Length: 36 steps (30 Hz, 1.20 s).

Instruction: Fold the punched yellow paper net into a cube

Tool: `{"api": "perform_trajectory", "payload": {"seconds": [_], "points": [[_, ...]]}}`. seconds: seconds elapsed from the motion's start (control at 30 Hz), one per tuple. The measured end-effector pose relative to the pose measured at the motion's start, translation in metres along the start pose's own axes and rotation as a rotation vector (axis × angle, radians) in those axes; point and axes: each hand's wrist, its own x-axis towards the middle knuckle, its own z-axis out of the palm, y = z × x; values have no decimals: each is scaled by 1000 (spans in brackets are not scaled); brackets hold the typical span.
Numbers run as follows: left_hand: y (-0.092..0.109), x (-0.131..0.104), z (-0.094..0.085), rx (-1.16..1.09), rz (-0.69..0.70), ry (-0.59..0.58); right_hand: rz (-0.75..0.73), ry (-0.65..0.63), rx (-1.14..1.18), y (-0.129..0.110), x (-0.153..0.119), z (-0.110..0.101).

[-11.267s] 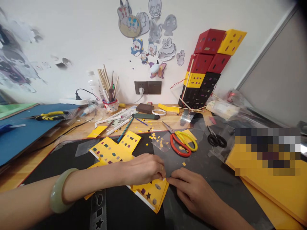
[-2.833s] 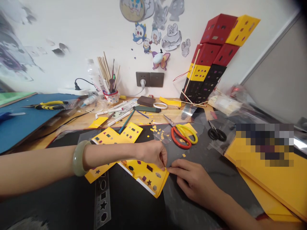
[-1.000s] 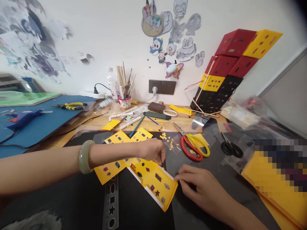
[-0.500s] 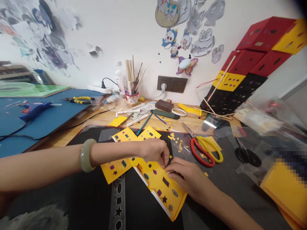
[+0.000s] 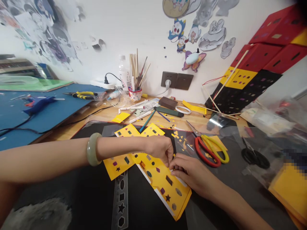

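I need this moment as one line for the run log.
left hand: pinching yellow card edge | right hand: pressing on same card | nearby: red-yellow scissors, stencil ruler

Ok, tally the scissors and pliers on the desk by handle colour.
Red-and-yellow scissors: 1
Black scissors: 1
Yellow-and-black pliers: 1
Total: 3
The left hand and right hand touch none of them; both press on the yellow card.
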Motion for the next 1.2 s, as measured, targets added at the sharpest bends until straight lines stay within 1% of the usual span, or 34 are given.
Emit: {"api": "perform_trajectory", "payload": {"seconds": [0.27,0.53,0.77,1.2], "points": [[-1,2,-2,-21,15,-33,3,32,1,0,-2,3],[-1,3,-2,-15,23,-28,22,29,1,2,-3,4],[0,4,-3,-3,17,-44,18,-15,17,0,0,1],[1,5,-2,-1,18,-51,1,2,-5,0,2,1]]}}
